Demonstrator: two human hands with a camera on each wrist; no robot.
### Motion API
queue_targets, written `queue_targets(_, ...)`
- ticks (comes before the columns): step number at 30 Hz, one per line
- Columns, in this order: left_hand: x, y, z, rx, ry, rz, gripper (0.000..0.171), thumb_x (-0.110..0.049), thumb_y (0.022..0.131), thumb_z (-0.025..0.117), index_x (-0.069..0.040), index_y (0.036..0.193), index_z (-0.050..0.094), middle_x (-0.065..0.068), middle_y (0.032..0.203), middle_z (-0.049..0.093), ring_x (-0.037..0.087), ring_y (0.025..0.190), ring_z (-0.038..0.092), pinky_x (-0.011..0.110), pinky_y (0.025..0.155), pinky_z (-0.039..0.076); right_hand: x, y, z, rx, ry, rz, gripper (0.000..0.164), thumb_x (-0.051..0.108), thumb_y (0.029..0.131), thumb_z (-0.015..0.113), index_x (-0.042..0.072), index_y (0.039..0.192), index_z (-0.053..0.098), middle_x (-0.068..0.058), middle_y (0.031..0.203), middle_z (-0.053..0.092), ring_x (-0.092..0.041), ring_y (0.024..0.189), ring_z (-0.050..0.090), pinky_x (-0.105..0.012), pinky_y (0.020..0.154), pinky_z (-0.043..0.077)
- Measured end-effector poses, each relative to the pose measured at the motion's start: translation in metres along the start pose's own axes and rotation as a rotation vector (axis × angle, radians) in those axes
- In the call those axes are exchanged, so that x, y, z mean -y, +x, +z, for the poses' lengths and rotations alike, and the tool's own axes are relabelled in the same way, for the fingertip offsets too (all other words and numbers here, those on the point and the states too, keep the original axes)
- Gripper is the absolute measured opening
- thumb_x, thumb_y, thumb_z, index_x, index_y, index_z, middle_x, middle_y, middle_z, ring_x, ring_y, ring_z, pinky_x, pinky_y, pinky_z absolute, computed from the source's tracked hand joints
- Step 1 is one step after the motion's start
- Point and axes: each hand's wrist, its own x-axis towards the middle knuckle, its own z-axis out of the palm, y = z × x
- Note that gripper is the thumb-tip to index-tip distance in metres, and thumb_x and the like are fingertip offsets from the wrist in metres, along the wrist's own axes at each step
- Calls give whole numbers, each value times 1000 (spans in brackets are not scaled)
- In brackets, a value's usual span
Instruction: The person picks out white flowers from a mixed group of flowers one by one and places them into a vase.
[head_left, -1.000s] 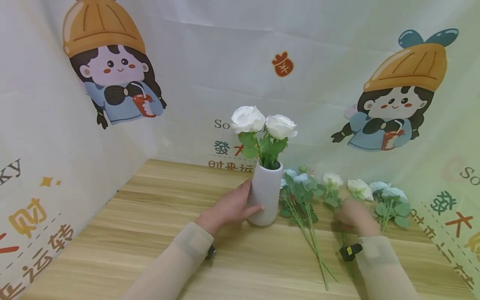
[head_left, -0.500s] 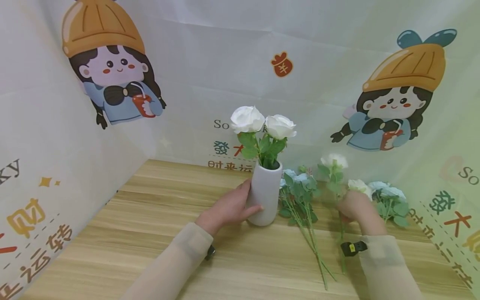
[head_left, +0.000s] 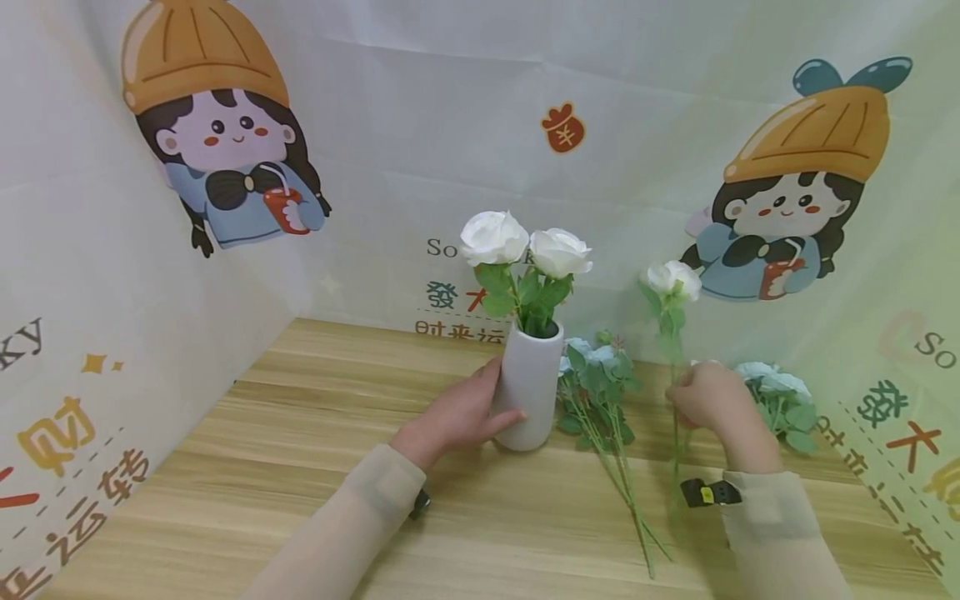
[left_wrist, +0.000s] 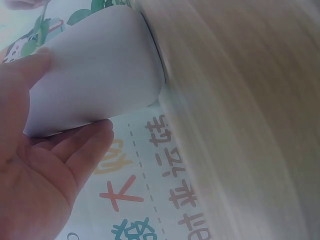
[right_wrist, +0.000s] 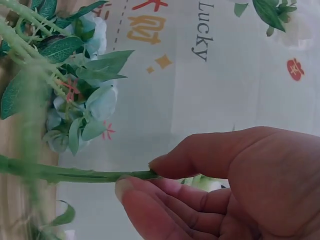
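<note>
I steady a white vase (head_left: 527, 396) at the centre of the frame with my left hand (head_left: 459, 414), thumb across its front and fingers curled round its side, while my right hand (head_left: 712, 402), right of centre, pinches a single white rose (head_left: 674, 280) by its green stem (right_wrist: 92, 175) between thumb and fingertips. The rose stands nearly upright against a printed cloth (head_left: 420, 142); its foot is too blurred to tell whether it touches the wooden table (head_left: 300, 492). Two white roses (head_left: 493, 238) stand in the vase. Just right of it lie blue flowers (head_left: 600, 367), their stalks running toward the bottom of the frame; a second blue bunch (head_left: 783, 387) lies beyond my right hand. The work, I judge, calls for a firm but light pinch, so the heavy bloom does not swivel; any sideways move is best made high, leaves clear of the blue flowers. A snug, even left-hand hold should guard against tipping the vase.
</note>
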Motion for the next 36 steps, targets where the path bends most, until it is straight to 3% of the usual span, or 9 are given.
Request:
queue_targets(5,0,0,0,1,0,0,94,-48,97,66,1,160,16,25,155,43,34,138,51,47,115,45,4,-4,-4,-8,49,47,40,28,100,51,15,62,50,-2,57,58,-19,53,48,-32,53,40)
queue_targets(9,1,0,1,0,-2,-3,95,-48,97,66,1,160,16,25,156,42,35,138,51,48,115,44,6,-7,-6,-52,75,43,32,30,101,53,4,85,62,-6,69,65,-23,65,58,-37,58,47)
queue_targets(13,1,0,1,-1,8,-6,95,-48,97,66,2,160,16,25,155,42,35,139,51,48,115,44,9,-10,-8,-115,90,15,37,30,101,53,-5,110,63,-12,83,70,-27,77,66,-44,68,53)
queue_targets(23,-1,0,0,-2,15,-5,95,-48,97,66,3,160,17,26,155,42,35,139,51,48,115,44,17,-16,-9,-231,123,-36,42,32,102,47,-3,120,60,-24,106,72,-26,79,70,-44,68,55)
queue_targets(31,-1,0,0,-12,20,-3,95,-48,96,67,2,160,17,25,155,43,35,138,51,47,115,45,26,-22,-10,-352,166,-88,41,37,105,44,3,121,61,-20,105,73,-26,79,70,-33,60,52)
queue_targets(36,0,0,0,-10,18,-3,95,-48,97,66,3,160,17,25,156,42,35,138,51,47,115,45,33,-25,-11,-448,201,-123,43,39,106,46,4,123,62,-22,107,73,-28,78,70,-35,59,53)
